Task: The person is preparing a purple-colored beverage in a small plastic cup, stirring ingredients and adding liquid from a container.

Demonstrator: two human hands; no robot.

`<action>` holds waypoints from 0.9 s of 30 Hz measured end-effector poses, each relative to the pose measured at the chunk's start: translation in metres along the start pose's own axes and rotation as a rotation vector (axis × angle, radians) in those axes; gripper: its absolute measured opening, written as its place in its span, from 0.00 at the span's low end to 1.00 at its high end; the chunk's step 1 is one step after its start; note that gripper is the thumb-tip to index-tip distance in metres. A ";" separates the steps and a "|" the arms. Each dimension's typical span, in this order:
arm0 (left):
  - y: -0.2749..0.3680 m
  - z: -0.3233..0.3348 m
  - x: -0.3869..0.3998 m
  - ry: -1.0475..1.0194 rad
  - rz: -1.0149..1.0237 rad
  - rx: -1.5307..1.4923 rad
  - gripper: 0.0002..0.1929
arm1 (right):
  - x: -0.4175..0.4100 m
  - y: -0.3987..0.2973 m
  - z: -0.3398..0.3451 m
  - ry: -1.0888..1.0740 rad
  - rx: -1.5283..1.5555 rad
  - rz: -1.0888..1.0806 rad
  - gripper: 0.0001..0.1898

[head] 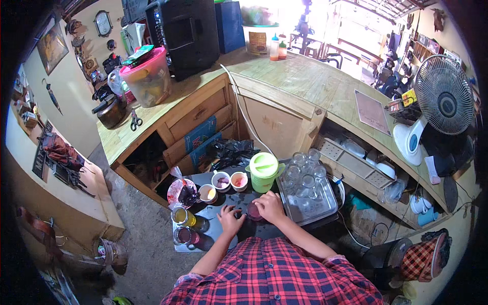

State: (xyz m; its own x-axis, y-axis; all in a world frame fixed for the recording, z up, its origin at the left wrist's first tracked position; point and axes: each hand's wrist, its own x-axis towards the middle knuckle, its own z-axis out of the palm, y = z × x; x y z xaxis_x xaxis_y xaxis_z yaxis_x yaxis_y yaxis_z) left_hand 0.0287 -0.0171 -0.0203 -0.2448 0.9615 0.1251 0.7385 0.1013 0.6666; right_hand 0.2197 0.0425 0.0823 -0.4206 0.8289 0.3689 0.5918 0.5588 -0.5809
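On the low dark table (236,202), my right hand (270,207) has its fingers around the rim of a glass of dark red drink (254,212). My left hand (231,221) rests to the left of that glass, fingers spread, holding nothing that shows. Behind my hands stand a lidded green pitcher (263,173) and several white cups (221,181) with coloured contents. At the left edge are a glass mug of yellow drink (183,217), a mug of dark red drink (187,236), and a plate (176,190) beside a dark plastic bag (188,195).
Upturned glasses (307,181) stand in a metal tray (331,206) on the right. A wooden counter (297,82) wraps around the front, bearing scissors (135,120), a pink bucket (146,80) and a fan (444,95). A white cable (248,118) hangs behind the pitcher.
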 end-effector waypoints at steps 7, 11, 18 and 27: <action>0.003 -0.003 -0.001 -0.020 -0.060 0.072 0.09 | 0.001 -0.002 -0.001 0.055 -0.041 -0.013 0.06; 0.010 -0.005 -0.002 -0.007 -0.056 0.071 0.09 | 0.000 0.003 0.000 -0.008 -0.016 0.026 0.06; 0.008 -0.006 -0.003 -0.044 -0.081 0.092 0.11 | -0.001 0.003 0.004 0.020 -0.024 -0.017 0.06; 0.011 -0.003 -0.001 0.002 -0.082 0.081 0.09 | 0.001 0.008 0.005 0.015 0.068 0.026 0.06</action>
State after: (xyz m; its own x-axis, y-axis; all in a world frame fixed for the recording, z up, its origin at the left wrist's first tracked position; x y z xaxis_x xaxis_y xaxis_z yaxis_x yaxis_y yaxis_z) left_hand 0.0356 -0.0180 -0.0107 -0.3078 0.9486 0.0736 0.7641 0.2004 0.6131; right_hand 0.2207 0.0475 0.0738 -0.3948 0.8436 0.3639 0.5538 0.5345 -0.6384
